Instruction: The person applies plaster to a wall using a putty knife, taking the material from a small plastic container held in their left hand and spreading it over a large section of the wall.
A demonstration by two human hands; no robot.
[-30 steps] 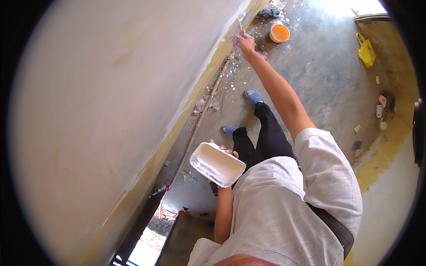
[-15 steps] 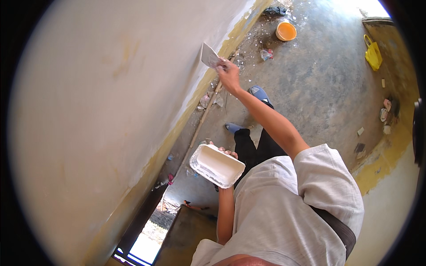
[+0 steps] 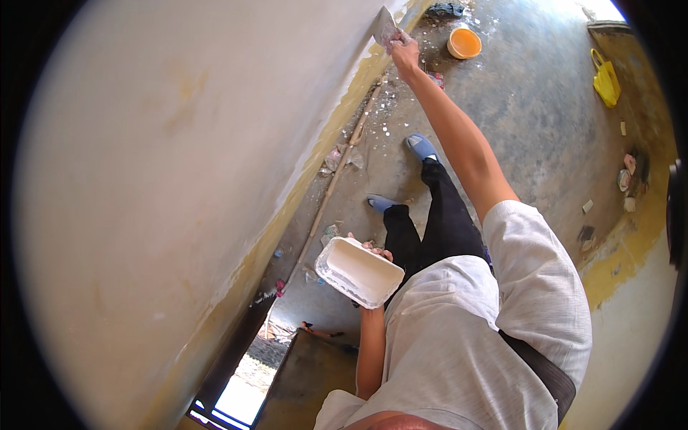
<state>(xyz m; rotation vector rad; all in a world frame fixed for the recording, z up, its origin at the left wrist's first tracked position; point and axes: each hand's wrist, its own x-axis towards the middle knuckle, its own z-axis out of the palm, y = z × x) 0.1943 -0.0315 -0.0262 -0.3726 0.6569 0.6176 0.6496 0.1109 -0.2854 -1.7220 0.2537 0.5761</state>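
Observation:
My right hand (image 3: 403, 50) is stretched far ahead, closed around a flat putty knife (image 3: 385, 26). The blade lies against or very near the wall (image 3: 215, 143), whose surface is coated whitish above a yellow, uncoated lower band (image 3: 347, 97). Close to my body, my left hand (image 3: 373, 248) supports a white rectangular tray (image 3: 360, 272) from beneath, its fingers curling over the far rim. Pale residue coats the inside of the tray, and grey smears mark its edge. The palm and thumb of that hand are hidden under the tray.
An orange bucket (image 3: 464, 44) stands on the concrete floor (image 3: 516, 122), near a dark plastic bag (image 3: 444, 10). A long wooden pole (image 3: 337, 175) lies along the wall's foot among scraps. At the right hangs or leans a yellow bag (image 3: 606, 82). A doorway (image 3: 247, 380) opens at lower left.
My right hand has moved the putty knife forward and to the right along the wall, straightening the arm. The tray in my left hand has shifted slightly right in view.

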